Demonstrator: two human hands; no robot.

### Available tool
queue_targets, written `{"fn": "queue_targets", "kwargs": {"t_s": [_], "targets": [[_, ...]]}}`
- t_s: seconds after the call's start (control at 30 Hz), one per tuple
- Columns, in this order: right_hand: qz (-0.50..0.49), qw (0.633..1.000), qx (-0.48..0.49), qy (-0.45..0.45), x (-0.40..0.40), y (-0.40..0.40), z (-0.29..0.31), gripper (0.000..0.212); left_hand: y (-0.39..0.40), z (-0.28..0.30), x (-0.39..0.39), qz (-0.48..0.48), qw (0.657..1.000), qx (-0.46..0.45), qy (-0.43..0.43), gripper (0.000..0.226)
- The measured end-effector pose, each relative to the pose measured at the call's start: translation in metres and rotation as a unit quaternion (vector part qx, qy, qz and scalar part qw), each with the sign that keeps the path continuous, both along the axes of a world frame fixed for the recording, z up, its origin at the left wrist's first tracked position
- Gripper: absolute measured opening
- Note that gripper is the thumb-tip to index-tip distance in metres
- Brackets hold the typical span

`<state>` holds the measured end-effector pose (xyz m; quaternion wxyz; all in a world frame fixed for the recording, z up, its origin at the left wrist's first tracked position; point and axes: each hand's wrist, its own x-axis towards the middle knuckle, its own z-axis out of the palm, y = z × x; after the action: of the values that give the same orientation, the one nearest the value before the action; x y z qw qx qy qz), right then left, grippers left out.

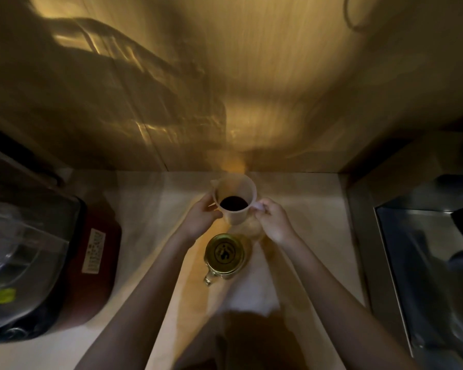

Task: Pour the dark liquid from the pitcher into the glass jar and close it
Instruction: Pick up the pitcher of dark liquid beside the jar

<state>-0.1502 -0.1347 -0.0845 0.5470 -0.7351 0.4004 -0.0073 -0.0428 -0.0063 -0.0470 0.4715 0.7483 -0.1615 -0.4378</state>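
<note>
A pale, smooth countertop (150, 209) fills the middle of the view, ending at a warm-lit wood-grain back wall (251, 76) at twelve o'clock. At nine o'clock sits a large dark red appliance with a clear domed lid and a white label (91, 252). At three o'clock a stainless steel sink basin (417, 263) drops below the counter edge; what lies inside it is too dark to make out.

Just above the centre of the counter stands a translucent white plastic pitcher (235, 196), upright, with dark liquid (233, 203) pooled at its bottom. Its spout points toward ten o'clock and its handle toward three o'clock. Directly at six o'clock from the pitcher, just beside it, stands a clear glass jar with a side handle (219, 273), its gold metal lid with a dark round emblem (224, 252) sitting on top, the handle pointing to seven o'clock.

The left hand (202, 218) cups the pitcher's wall at nine o'clock, fingers curled against it. The right hand (274, 222) is at three o'clock, fingers closed round the pitcher's handle.
</note>
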Motion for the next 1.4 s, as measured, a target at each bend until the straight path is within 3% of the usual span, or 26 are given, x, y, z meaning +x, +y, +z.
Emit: {"fn": "queue_targets", "kwargs": {"t_s": [0.23, 0.53, 0.73, 1.1, 1.4], "targets": [[-0.037, 0.999, -0.031, -0.017, -0.014, -0.015, 0.022, 0.011, -0.008, 0.034, -0.011, -0.033, 0.999, -0.021, -0.001, 0.062], [-0.11, 0.985, -0.096, -0.095, -0.063, -0.015, 0.068, 0.035, -0.006, 0.076, -0.063, -0.054, 0.995, -0.071, -0.035, 0.062], [-0.163, 0.973, -0.104, -0.124, -0.117, 0.005, 0.068, 0.041, 0.007, 0.067, -0.112, -0.063, 0.996, -0.065, -0.007, 0.067], [-0.218, 0.971, -0.089, -0.039, -0.199, 0.05, 0.019, 0.042, 0.038, 0.035, -0.185, -0.108, 0.988, -0.075, 0.075, 0.06], [-0.209, 0.976, -0.06, -0.007, -0.218, 0.078, -0.011, 0.029, 0.046, 0.019, -0.191, -0.102, 0.987, -0.063, 0.109, 0.071]]}}
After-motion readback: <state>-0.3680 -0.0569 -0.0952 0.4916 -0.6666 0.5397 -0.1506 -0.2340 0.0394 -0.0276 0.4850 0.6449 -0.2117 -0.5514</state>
